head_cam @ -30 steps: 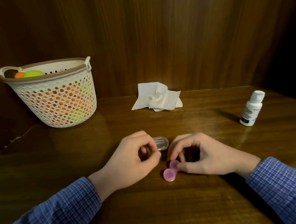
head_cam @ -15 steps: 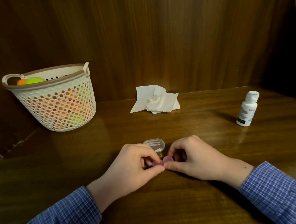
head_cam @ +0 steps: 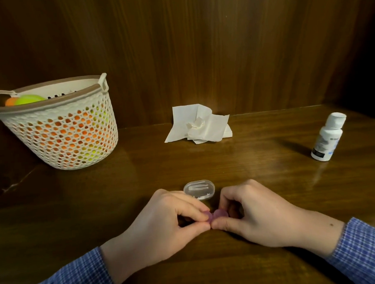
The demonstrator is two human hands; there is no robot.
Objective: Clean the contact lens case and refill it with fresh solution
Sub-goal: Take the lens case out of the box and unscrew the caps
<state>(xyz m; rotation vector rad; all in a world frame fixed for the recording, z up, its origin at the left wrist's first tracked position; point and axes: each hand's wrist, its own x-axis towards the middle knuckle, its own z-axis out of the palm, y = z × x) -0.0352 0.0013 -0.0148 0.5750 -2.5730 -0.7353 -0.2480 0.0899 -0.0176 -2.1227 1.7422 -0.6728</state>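
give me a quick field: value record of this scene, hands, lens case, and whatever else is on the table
left hand: pinching the lens case's left end
right hand: pinching its right end
lens case: pink, mostly hidden by fingers, low over the table
clear box: closed, just behind the hands
tissue: crumpled, at the back by the wall
bottle: white, capped, upright, far right
basket: back left, orange and green items inside
table: dark wood

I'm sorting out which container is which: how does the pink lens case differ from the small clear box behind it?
The lens case is pink and opaque; the clear box is see-through, with pale items visible inside. The lens case is pinched from both sides by the left hand and right hand; the clear box lies untouched just behind the hands. The lens case shows two round lobes; the clear box is one rounded oblong. Both are small and plastic-looking.
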